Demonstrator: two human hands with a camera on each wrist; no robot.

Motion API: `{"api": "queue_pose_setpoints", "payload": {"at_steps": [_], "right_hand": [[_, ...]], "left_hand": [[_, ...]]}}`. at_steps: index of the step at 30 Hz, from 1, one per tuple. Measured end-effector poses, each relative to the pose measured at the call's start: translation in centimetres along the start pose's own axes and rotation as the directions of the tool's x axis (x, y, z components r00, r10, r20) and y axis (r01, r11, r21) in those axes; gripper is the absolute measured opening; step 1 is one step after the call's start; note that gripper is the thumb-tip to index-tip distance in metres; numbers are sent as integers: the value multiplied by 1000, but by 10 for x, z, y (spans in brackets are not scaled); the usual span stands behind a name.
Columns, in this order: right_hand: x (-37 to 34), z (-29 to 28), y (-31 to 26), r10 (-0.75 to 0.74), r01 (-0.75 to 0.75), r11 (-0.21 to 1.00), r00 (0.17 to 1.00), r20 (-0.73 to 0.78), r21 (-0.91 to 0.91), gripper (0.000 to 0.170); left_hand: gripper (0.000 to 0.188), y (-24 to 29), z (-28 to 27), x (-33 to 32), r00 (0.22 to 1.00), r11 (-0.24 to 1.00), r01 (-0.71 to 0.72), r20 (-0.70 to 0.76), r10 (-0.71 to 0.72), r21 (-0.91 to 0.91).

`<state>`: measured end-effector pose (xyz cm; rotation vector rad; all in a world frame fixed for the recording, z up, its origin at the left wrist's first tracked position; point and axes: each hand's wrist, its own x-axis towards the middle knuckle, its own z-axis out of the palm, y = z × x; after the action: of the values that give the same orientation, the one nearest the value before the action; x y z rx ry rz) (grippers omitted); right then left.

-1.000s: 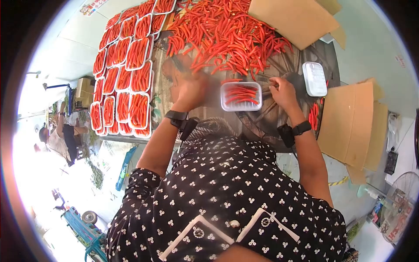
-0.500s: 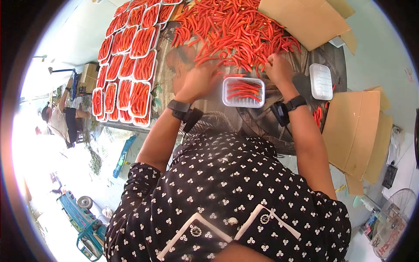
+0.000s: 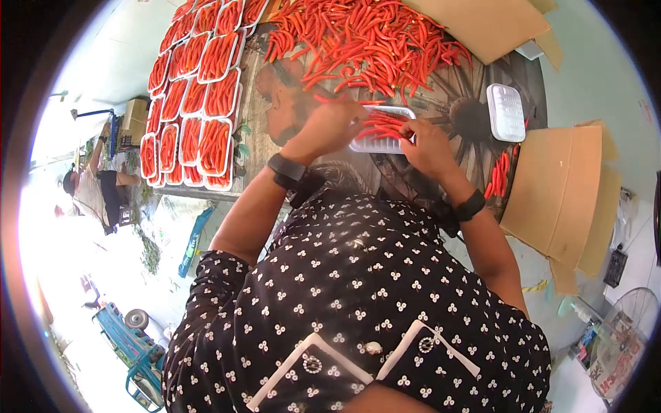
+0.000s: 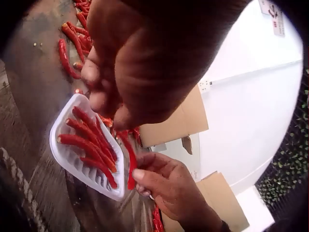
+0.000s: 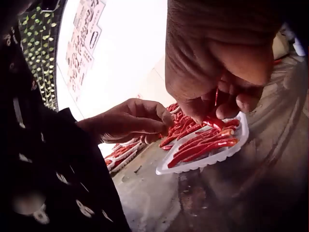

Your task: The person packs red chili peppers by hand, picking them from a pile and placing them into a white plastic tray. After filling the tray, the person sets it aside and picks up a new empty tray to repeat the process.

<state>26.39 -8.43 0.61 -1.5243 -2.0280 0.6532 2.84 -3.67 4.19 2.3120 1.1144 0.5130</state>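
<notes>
A white ribbed plastic tray (image 3: 377,146) lies on the table in front of the body, with several red chili peppers (image 4: 89,142) lengthwise in it. My right hand (image 3: 428,148) is at the tray's right end, pinching a red chili pepper (image 4: 132,169) between thumb and fingers beside the rim. My left hand (image 3: 329,129) is over the tray's left end, its thumb and fingers curled together. Red shows at the left fingertips in both wrist views, as of a chili pepper held there, partly hidden by the fingers.
A big heap of loose chili peppers (image 3: 372,45) covers the far middle of the table. Stacked filled trays (image 3: 215,148) stand at the left. An unfilled white tray (image 3: 506,113), a few chilies (image 3: 497,175) and cardboard boxes (image 3: 551,196) are at the right. Another person (image 3: 93,189) is at far left.
Both hands have come from the heap's near edge back to the tray, the right one now at its right end with a chili pepper. The left has moved right, over the tray's left end.
</notes>
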Motion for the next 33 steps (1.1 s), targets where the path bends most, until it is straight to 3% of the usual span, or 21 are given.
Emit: {"api": "queue_pose_setpoints", "payload": {"at_steps": [1,3,4,6,7,9,12,15,18,22,24,27,30,33], "right_hand": [[2,0,-4,8,-8,1000,1000,0,-2,19],[7,-2,-12,137,-148,956,989,58,254,23],[10,2,-11,139,-150,956,988,60,252,23],[16,12,-13,145,-189,908,979,142,374,21],[18,14,-18,145,-191,908,978,146,373,21],[24,15,-30,94,-254,728,957,275,637,17],[29,22,-27,69,-299,651,939,338,698,16],[28,33,-17,12,-225,676,955,296,701,17],[26,37,-12,85,-234,753,961,262,615,19],[26,25,-13,151,-299,710,949,276,637,18],[26,20,-12,163,-272,856,949,269,439,15],[24,27,-2,71,-141,914,979,192,381,13],[21,24,-4,90,-155,919,978,189,362,15],[20,25,-5,72,-120,924,987,145,362,15]], "left_hand": [[16,0,3,1,1000,1000,-3,5,3,-5],[15,5,5,4,999,978,43,24,-39,-205],[15,8,5,6,999,977,43,24,-39,-208],[14,16,2,7,994,904,103,82,-76,-414],[14,14,5,7,993,903,106,82,-79,-416],[16,7,11,6,985,910,161,114,-126,-382],[16,0,14,2,989,930,150,62,-137,-336],[16,-4,27,-1,994,937,61,-66,-89,-345],[17,0,23,-5,992,964,107,-43,-121,-243],[18,-12,34,-7,997,986,67,-29,-72,-153],[15,-13,38,-6,995,992,-56,-94,45,-112],[15,-7,37,-4,994,989,-38,-103,24,-140],[14,-3,31,-7,998,986,32,-47,-41,-164],[14,-13,32,-10,1000,997,-21,5,21,-78]]}}
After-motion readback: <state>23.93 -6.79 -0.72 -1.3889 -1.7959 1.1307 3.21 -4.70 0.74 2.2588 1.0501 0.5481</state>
